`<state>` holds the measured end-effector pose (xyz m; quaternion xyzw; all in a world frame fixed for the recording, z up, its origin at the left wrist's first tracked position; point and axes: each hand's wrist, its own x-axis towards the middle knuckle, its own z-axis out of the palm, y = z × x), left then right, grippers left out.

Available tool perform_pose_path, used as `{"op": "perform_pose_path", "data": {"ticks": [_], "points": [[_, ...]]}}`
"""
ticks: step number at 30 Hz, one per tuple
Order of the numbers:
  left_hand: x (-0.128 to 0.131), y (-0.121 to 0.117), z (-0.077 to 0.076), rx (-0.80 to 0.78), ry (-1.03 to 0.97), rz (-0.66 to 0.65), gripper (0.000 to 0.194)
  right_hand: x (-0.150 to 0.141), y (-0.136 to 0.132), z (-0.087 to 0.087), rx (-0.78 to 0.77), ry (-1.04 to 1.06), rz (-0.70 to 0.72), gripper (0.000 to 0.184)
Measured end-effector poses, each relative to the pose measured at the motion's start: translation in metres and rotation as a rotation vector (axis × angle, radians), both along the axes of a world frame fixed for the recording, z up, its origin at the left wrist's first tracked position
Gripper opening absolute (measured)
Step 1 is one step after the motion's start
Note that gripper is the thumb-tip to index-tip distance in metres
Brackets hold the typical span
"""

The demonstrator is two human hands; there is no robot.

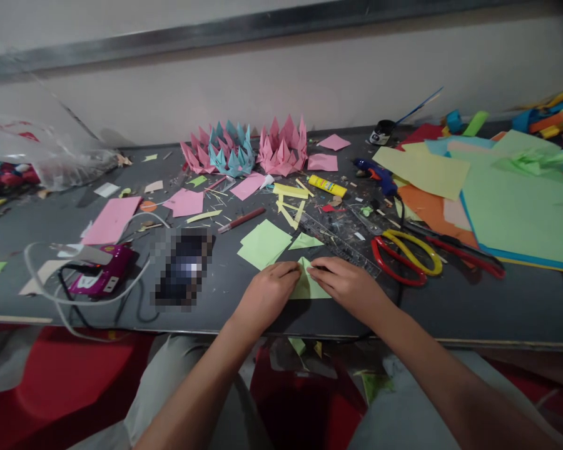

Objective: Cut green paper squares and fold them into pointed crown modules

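A green paper sheet (309, 289) with a folded, pointed top lies near the table's front edge, between my hands. My left hand (269, 290) pinches its left side near the point, fingers pressed together. On the other side my right hand (349, 284) grips the paper's right fold with fingertips close to the left ones. Just beyond, a stack of green paper squares (264, 244) lies flat, and beside it sits a small folded green paper triangle (306, 241). A clear ruler (342, 247) runs partly behind my right hand.
Red and yellow-handled scissors (406, 256) lie to the right, near a blue glue gun (378, 175) and coloured sheets (520, 212). A phone (182, 269) and a purple power strip (104, 272) with cables are left. Pink (284, 150) and blue folded-paper rings (232, 150) stand behind a glue stick (327, 185).
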<state>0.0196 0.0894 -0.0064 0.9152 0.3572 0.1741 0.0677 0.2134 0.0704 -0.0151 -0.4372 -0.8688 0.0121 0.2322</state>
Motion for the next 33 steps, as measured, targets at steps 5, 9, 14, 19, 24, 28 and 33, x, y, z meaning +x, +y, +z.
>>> {"op": "perform_pose_path", "data": {"ticks": [5,9,14,19,24,28,33], "points": [[0.0,0.0,0.003,-0.014,0.0,-0.018,0.017,-0.001,0.002,-0.001,-0.009,0.014,0.008,0.024],[0.001,0.0,0.005,-0.021,0.006,-0.025,0.017,0.0,0.003,0.0,-0.002,0.018,0.026,0.024],[0.001,-0.001,0.007,-0.024,0.013,-0.039,0.017,0.001,0.004,0.0,-0.043,0.044,0.034,0.023],[0.0,-0.001,0.01,-0.053,0.05,-0.07,0.018,0.003,0.004,-0.001,-0.073,0.054,0.04,0.023],[0.0,-0.001,0.01,-0.054,0.048,-0.072,0.019,0.003,0.005,-0.001,-0.069,0.057,0.046,0.023],[0.001,-0.001,0.011,-0.057,0.064,-0.071,0.018,0.003,0.004,0.0,-0.07,0.062,0.05,0.023],[0.002,-0.002,0.011,-0.067,0.096,-0.065,0.015,0.004,0.006,0.0,-0.08,0.058,0.059,0.022]]}}
